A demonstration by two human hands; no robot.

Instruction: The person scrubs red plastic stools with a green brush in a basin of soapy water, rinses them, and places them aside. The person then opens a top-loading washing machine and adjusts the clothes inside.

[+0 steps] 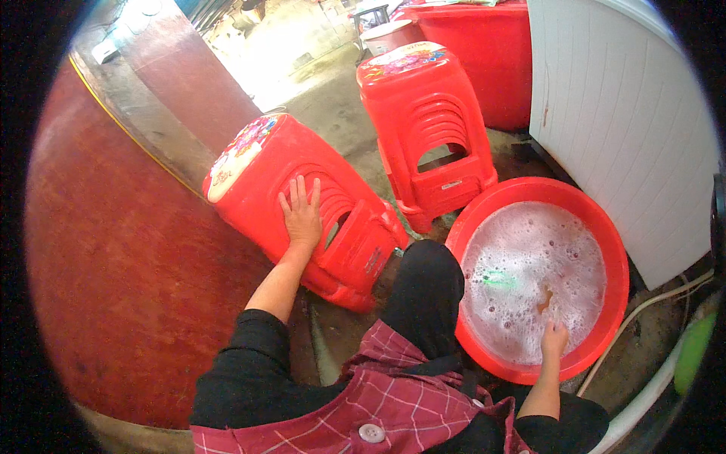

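My left hand (302, 218) lies with spread fingers against the side of a stack of red plastic stools (351, 238) with a flower-patterned top. A second stack of red plastic stools (420, 119) stands beyond it, nearer the far side. At the right is a round red plastic tub (614, 267) holding foamy, soapy water (527, 249). My right hand (554, 339) is over the near part of the foam, its fingertips at or in the suds; whether it grips anything is hidden. A faint green patch shows through the foam.
A dark red wall (130, 272) rises at the left. A white ribbed panel (618, 130) stands behind the tub, and a pale hose (629, 318) runs beside it. Farther off are a large red container (482, 62) and a lidded bucket (391, 37) on the concrete floor (334, 96).
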